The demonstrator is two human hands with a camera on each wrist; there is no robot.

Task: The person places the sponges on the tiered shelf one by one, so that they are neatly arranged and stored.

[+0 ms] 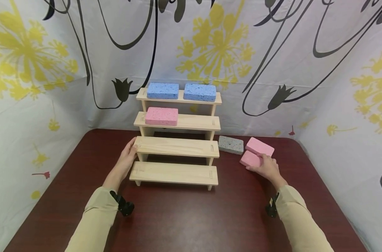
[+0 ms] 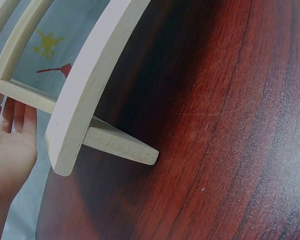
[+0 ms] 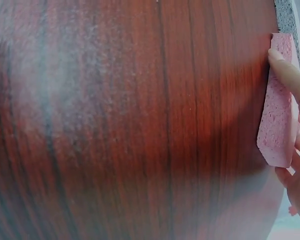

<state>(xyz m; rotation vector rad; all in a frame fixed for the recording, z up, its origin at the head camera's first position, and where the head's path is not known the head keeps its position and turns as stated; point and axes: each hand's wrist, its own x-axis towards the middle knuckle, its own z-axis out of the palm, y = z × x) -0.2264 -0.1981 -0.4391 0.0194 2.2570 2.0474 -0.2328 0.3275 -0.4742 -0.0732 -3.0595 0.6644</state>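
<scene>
A wooden stepped rack (image 1: 178,146) with several tiers stands on the table. My left hand (image 1: 125,161) holds its left side at the second tier from the bottom; in the left wrist view the fingers (image 2: 24,119) go behind a wooden upright. At the right, my right hand (image 1: 268,168) grips the nearer pink sponge (image 1: 251,159), with the thumb along its near side in the right wrist view. Another pink sponge (image 1: 260,146) lies just behind it. A grey sponge (image 1: 230,145) lies beside them, close to the rack's right side.
Two blue sponges, the left blue sponge (image 1: 163,91) and the right blue sponge (image 1: 199,92), sit on the top tier. A pink sponge (image 1: 161,116) rests on the tier below, at its left. Patterned cloth (image 1: 272,52) surrounds the dark red table (image 1: 191,217) behind and at both sides.
</scene>
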